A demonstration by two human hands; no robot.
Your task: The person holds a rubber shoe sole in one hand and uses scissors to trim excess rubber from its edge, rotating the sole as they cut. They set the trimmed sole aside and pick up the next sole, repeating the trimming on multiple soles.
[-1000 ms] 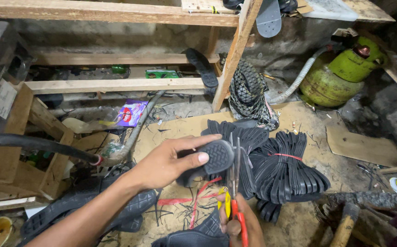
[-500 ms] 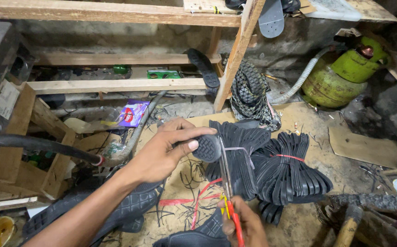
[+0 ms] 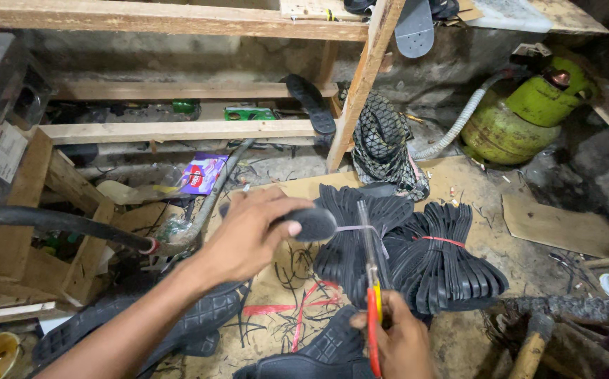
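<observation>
1. The left hand [image 3: 248,235] reaches in from the near left and is clamped on a black rubber sole [image 3: 311,223]; the fingers curl over its top and the rounded end sticks out to the right of them
2. The right hand [image 3: 399,344] sits at the near edge, closed around the red and yellow handles of a pair of scissors [image 3: 371,281]
3. The scissor blades point away from the person, toward the far side, and their tips lie just right of the sole's rounded end; whether they touch it I cannot tell
4. The sole is held above a cardboard sheet [image 3: 459,182] on the floor, left of centre in the scene
5. Just right of the sole lie 2 fanned bundles of black rubber straps: the left bundle [image 3: 346,245], tied with a pale band, is crossed by the scissor blades, and the right bundle [image 3: 445,267] is tied with a red band
6. Thin black and red trimmings [image 3: 297,302] lie scattered on the cardboard under the hands
7. Black treaded rubber pieces [image 3: 199,316] lie on the near floor beneath the left forearm
8. At the far right a green gas cylinder [image 3: 508,126] lies on its side with a grey hose attached
9. A patterned black net bag [image 3: 382,140] leans against a slanted wooden post [image 3: 364,77] in the far middle
10. Wooden shelves [image 3: 178,130] run across the far left
</observation>
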